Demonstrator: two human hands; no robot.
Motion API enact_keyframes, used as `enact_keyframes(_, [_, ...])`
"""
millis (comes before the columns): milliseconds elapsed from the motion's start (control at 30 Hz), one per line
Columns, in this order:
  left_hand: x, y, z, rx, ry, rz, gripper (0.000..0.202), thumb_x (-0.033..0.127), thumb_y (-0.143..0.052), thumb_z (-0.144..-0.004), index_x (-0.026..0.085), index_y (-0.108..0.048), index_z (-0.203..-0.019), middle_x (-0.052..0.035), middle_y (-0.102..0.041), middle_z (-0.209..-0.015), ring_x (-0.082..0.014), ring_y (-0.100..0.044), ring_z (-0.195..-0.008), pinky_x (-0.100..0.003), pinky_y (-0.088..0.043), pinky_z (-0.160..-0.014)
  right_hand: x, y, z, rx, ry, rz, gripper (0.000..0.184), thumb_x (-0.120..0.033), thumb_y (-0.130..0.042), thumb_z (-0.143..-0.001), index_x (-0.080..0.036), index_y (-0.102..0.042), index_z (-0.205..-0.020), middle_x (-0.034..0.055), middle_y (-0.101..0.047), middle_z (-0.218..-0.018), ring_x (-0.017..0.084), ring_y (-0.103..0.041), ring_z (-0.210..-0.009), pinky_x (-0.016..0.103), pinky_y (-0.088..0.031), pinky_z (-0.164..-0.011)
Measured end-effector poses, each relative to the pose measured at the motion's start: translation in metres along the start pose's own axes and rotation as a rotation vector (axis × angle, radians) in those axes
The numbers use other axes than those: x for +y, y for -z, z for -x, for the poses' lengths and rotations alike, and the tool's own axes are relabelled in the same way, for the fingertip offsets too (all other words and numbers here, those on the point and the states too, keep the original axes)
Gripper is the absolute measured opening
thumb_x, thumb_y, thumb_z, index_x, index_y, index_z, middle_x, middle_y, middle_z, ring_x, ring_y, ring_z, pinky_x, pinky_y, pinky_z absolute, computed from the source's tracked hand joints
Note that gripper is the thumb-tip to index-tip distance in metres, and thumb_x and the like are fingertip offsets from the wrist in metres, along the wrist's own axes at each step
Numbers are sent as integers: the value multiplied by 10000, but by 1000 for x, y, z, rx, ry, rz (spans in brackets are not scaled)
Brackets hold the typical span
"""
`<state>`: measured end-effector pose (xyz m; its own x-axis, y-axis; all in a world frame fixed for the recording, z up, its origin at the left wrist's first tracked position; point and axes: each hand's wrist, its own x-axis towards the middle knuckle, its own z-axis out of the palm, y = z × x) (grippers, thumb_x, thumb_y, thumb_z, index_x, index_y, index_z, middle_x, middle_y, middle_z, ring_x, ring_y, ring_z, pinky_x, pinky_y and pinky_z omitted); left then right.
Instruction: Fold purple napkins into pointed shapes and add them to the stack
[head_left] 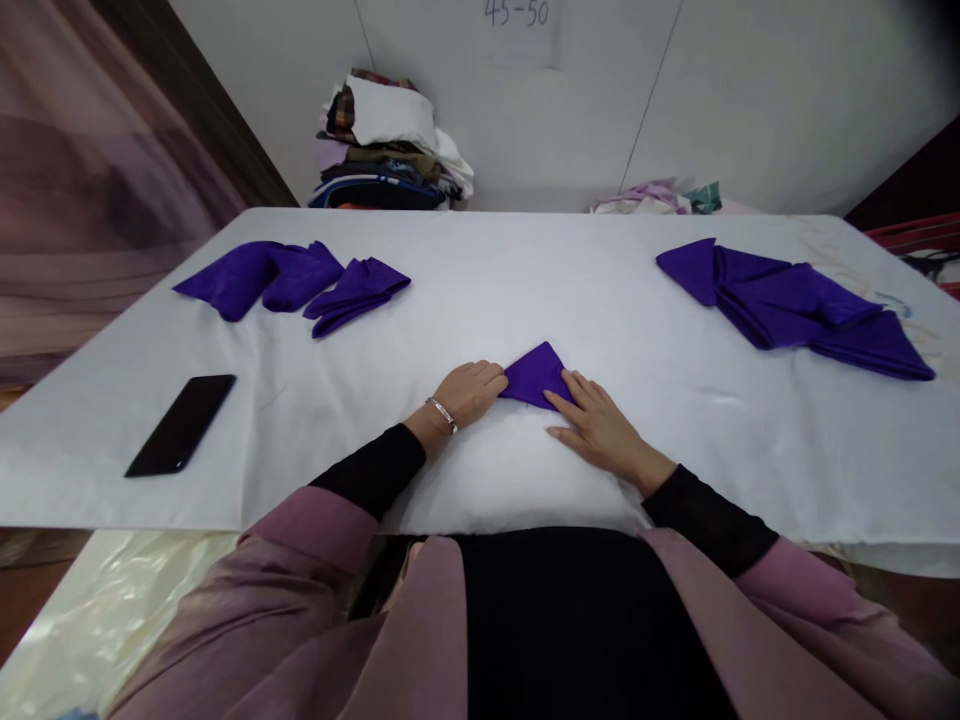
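Note:
A small purple cloth (534,372), folded into a triangle, lies on the white table (525,290) just in front of me. My left hand (469,392) is curled at its left corner, fingers pinched on the fabric; a bracelet is on that wrist. My right hand (596,425) lies flat with fingers stretched out, fingertips pressing the cloth's right lower edge.
Three folded purple cloths (292,280) lie at the far left, a spread pile of purple cloths (795,305) at the far right. A black phone (181,423) lies near the left front edge. Stacked fabrics (390,145) sit behind the table against the wall.

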<state>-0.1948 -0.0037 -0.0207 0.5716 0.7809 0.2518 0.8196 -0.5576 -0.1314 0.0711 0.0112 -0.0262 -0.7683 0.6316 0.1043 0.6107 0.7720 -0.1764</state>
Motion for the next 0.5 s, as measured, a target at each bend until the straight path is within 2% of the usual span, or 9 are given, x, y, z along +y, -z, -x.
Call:
enact_keyframes(100, [-2, 0, 5, -9, 13, 20, 198, 96, -413, -874, 153, -595, -928, -62, -625, -958, -173, -541, -829, -288, -434, -688, 0, 0, 0, -6, -6, 3, 614, -580, -322, -904, -239, -358, -1413, 100, -143, -1544, 320, -161, -1396, 492, -241, -1094])
enact_keyframes(333, [-7, 5, 11, -115, 63, 36, 233, 100, -406, -863, 168, -627, -895, -58, -618, -985, -167, -546, -838, -276, -423, -656, -1, 0, 0, -3, 0, -7, 603, -576, -322, -907, -243, -365, -1408, 98, -140, -1545, 316, -147, -1400, 496, -237, -1095])
enact_keyframes(500, [-11, 5, 28, -43, 111, 108, 291, 114, -409, -856, 200, -653, -989, -63, -627, -1010, -166, -553, -836, -296, -433, -693, 0, -1, 0, -8, -4, -20, 599, -572, -322, -909, -245, -363, -1409, 103, -138, -1544, 319, -138, -1401, 496, -230, -1098])
